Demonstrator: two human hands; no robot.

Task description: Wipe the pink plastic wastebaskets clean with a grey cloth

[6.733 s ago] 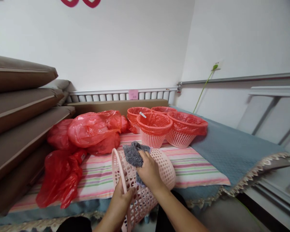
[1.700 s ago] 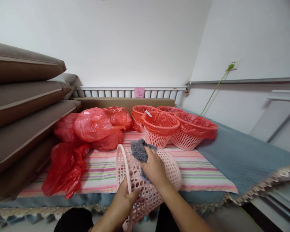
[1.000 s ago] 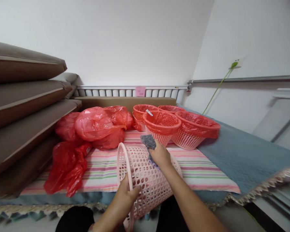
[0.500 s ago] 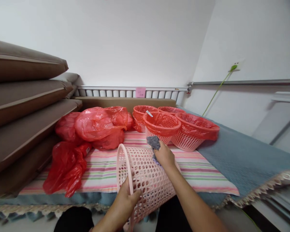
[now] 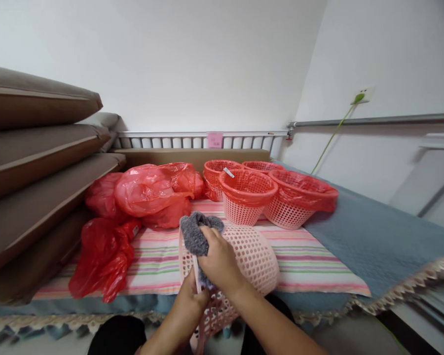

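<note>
A pale pink perforated plastic basket (image 5: 251, 256) lies on its side at the near edge of the bed, its open rim facing left. My left hand (image 5: 190, 303) grips that rim from below. My right hand (image 5: 218, 261) presses a grey fuzzy cloth (image 5: 194, 234) against the basket's rim and outer wall, close to my left hand. The cloth bunches up above my right fingers.
Several red-orange baskets (image 5: 246, 195), some lined with red bags, stand behind on a striped sheet (image 5: 303, 261). Red plastic bags (image 5: 148, 192) are heaped at left, one crumpled red bag (image 5: 101, 259) nearer. Brown cushions (image 5: 33, 162) are stacked far left. A blue blanket (image 5: 358, 231) covers the right.
My right hand has drawn the grey cloth back from the basket's far end to the rim beside my left hand. The basket has stayed on its side.
</note>
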